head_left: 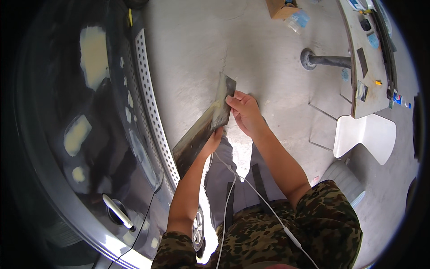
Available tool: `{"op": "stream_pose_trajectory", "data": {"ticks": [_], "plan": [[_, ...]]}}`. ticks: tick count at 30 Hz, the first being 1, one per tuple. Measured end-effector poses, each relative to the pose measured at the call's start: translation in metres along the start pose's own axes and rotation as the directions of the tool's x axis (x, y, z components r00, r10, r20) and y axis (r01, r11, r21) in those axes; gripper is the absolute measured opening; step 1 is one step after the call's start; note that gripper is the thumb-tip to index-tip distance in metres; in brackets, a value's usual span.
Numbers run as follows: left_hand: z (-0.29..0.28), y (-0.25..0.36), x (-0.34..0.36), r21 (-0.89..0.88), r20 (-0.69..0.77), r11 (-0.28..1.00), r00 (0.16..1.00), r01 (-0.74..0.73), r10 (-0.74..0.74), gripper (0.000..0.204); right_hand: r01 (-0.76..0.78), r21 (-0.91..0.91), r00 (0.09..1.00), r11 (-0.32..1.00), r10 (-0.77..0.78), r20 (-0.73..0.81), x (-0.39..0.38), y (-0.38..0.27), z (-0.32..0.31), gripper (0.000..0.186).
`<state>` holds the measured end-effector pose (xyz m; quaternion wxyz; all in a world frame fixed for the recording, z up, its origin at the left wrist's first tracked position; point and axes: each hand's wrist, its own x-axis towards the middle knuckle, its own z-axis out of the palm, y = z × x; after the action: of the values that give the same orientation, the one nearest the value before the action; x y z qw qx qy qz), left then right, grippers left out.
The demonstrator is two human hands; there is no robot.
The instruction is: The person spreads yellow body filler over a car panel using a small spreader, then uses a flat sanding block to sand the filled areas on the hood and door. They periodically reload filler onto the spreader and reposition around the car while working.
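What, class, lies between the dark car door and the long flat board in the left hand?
The head view shows a pale perforated strip beside the car door, then bare grey floor toward the upper end of the long flat board.

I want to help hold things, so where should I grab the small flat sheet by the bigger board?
I'd pinch the small flat sheet by its right edge, coming from the right, thumb on the face, about where the right hand holds it. It's thin and flat, and that edge sticks out past the bigger board; a pale smear lies near the left edge.
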<state>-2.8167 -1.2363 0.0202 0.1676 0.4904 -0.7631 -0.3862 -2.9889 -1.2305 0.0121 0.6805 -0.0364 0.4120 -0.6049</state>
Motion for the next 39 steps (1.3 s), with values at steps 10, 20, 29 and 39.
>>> {"op": "stream_pose_trajectory", "data": {"ticks": [10,20,29,39], "plan": [[0.079,-0.2,-0.034,-0.455,-0.013,0.864,0.968,0.216,-0.249,0.033,-0.065,0.146,0.986,0.987,0.041,0.16,0.013,0.083,0.015,0.027],[0.154,-0.496,-0.006,-0.461,-0.063,0.763,0.841,0.453,-0.537,0.019,-0.028,-0.149,0.954,0.989,-0.018,-0.299,0.034,0.174,-0.201,0.033],[0.163,-0.602,-0.003,-0.906,0.044,0.256,0.676,0.338,-0.735,0.043,-0.083,-0.116,0.907,0.99,0.027,-0.42,0.025,0.218,-0.287,0.032],[0.166,-0.624,-0.032,-0.649,0.157,0.186,0.369,0.738,-0.916,0.038,-0.001,-0.118,0.894,0.993,-0.052,-0.445,0.022,0.18,-0.26,0.031]]}}
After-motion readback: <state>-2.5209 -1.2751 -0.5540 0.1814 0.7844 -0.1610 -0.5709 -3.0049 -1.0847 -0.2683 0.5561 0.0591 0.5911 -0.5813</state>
